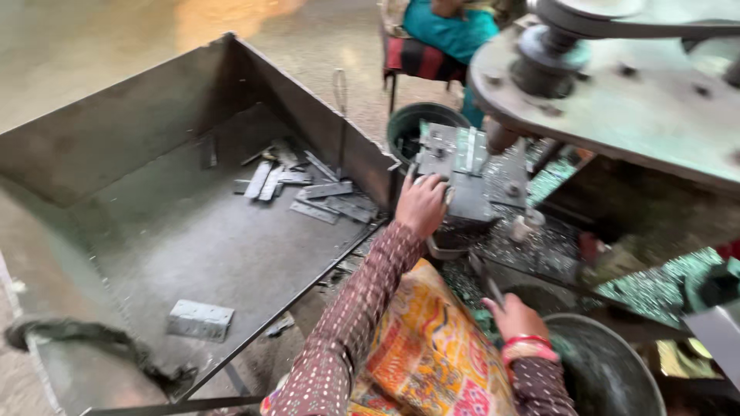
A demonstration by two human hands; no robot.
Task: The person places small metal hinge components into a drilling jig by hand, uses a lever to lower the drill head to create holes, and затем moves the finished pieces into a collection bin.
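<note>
Two hands work at the drill press block [462,181], the landmark here. Left hand [421,204] rests on the block's left edge, fingers curled against a flat metal hinge plate [470,150] lying on top, steadying it under the spindle. Right hand [515,317], below the block, grips a thin dark lever [487,281]. Left of the block, a sheet-steel tray [154,154] holds dull grey hinge plates [308,189].

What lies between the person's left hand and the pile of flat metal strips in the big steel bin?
In the head view, only the bin's dark steel side wall separates the left hand from the metal strips.
</note>
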